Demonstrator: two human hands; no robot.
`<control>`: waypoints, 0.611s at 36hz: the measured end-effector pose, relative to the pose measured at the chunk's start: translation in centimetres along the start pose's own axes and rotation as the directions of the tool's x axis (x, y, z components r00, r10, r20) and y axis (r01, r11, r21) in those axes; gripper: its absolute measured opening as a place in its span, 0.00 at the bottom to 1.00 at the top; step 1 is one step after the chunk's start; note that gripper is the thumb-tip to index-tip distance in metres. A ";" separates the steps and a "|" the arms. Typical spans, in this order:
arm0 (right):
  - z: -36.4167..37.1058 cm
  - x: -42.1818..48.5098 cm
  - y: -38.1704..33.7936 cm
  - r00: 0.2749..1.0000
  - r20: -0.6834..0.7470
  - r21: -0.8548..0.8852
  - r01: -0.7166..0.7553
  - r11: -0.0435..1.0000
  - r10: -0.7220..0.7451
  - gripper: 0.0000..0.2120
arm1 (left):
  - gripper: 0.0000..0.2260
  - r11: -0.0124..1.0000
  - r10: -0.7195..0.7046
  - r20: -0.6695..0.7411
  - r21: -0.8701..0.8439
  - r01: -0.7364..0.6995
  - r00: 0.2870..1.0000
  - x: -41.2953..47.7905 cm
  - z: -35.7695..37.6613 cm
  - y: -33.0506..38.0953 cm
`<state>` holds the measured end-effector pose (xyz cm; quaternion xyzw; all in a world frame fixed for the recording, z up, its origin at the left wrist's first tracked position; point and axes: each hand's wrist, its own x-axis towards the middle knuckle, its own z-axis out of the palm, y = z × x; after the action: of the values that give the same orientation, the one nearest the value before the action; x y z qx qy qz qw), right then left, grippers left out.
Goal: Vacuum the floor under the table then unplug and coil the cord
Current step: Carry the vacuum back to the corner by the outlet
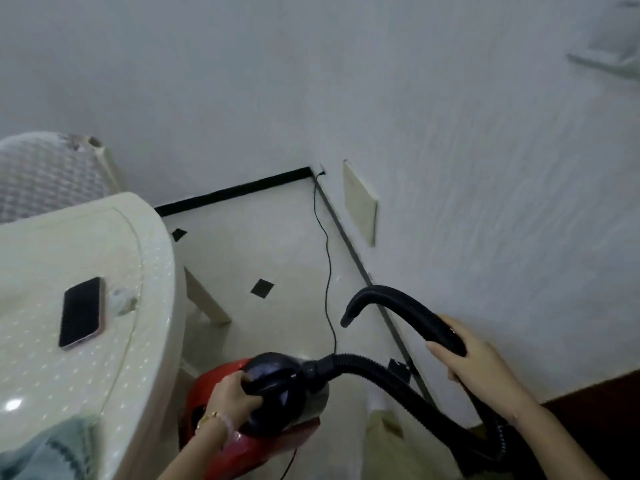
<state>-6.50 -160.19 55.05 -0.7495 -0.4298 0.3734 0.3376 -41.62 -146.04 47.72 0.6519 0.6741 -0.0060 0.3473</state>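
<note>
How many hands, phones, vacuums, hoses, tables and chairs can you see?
hands: 2, the left hand and the right hand
phone: 1
vacuum: 1
hose: 1
table: 1
chair: 1
Total: 7

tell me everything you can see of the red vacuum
A small canister vacuum, glossy red plastic body, black rounded top with a handle that the left hand grips. A ribbed black hose leaves its front collar, loops low to the right and rises through the right hand to a curved nozzle. It is beside the table edge; a thin black cord runs from behind it toward the wall.
</note>
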 end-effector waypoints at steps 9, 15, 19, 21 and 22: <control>-3.4 19.7 -5.5 0.985 0.150 -0.023 0.088 0.996 -0.084 0.18 | 0.09 0.974 -0.196 -0.112 -0.137 0.181 0.974 8.5 -3.0 6.4; -3.0 29.9 -8.9 0.976 0.166 -0.006 0.140 0.990 -0.137 0.22 | 0.09 0.935 -0.275 -0.149 -0.273 0.228 0.950 14.8 -5.7 9.5; -2.2 36.3 -10.6 0.979 0.158 0.029 0.125 0.992 -0.128 0.23 | 0.07 0.921 -0.306 -0.138 -0.292 0.257 0.942 20.3 -7.8 10.6; -1.5 39.7 -11.6 0.977 0.169 0.026 0.125 0.992 -0.128 0.22 | 0.05 0.919 -0.316 -0.124 -0.288 0.270 0.941 23.5 -9.1 11.0; -1.0 41.4 -12.2 0.977 0.173 0.023 0.124 0.992 -0.126 0.22 | 0.06 0.918 -0.317 -0.120 -0.288 0.273 0.941 25.2 -9.8 11.2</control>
<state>4.17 -118.40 54.48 -0.6834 -0.5017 0.4182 0.3262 -33.95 -117.78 48.10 0.4878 0.7856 0.0863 0.3707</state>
